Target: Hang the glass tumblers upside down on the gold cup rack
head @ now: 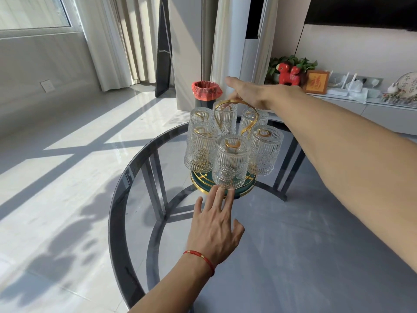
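Gold rack (235, 114) near the far edge of a round glass table (293, 256), on a green, gold-rimmed base (246, 182). Six ribbed tumblers (231, 163) upside down on the rack's prongs, ringed around the looped gold handle.

Right hand (246, 92) stretched over the rack from the right, fingers curled down behind the top of the handle, at or on the rear tumbler; cannot tell whether gripping, since the fingertips are hidden behind the hand and the glass. Left hand (214, 224) flat and spread wide, holding nothing, fingertips (217, 192) just at the rim of the nearest tumbler and the base edge. Red cord bracelet (200, 256) on the left wrist.

Beyond the table, a bin (206, 92) with a red liner, partly hidden by the tumblers. Pale curtains (117, 37) at left, a dark leaning panel (163, 48) beside them. At right, a low shelf (383, 109) with a red figurine (288, 74), a plant behind it, a framed plaque (316, 82) and small clutter too blurred to name. Table legs seen through the glass top. Rack prongs blurred by the ribbed glass.
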### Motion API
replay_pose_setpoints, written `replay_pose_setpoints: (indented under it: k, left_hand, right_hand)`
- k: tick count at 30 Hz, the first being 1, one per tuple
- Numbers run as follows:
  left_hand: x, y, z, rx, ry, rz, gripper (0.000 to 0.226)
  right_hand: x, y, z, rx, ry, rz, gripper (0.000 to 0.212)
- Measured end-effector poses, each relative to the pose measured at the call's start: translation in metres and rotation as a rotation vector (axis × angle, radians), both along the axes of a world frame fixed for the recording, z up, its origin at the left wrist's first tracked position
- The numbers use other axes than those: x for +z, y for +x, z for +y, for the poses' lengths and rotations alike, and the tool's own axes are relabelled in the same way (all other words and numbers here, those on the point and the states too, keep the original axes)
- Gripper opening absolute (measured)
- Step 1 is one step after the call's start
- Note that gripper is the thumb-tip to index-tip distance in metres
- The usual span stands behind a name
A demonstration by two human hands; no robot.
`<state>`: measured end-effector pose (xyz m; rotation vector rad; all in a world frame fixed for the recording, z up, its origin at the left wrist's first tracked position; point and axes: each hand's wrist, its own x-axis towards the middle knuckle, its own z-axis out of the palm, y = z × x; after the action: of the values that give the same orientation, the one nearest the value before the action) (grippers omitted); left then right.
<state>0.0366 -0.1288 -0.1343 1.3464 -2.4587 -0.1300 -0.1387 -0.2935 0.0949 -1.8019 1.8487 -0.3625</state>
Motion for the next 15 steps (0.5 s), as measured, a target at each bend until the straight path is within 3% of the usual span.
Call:
replay_pose_setpoints:
  k: [7,15]
  left_hand:
    - [0.0,-0.001,0.0,0.001,0.004,-0.001,0.075]
    - [0.001,-0.001,0.0,0.003,0.01,-0.015,0.075]
  right_hand:
    - [0.0,-0.001,-0.005,0.001,-0.007,0.035,0.088]
    - [-0.007,-0.01,0.0,0.012,-0.107,-0.105,0.089]
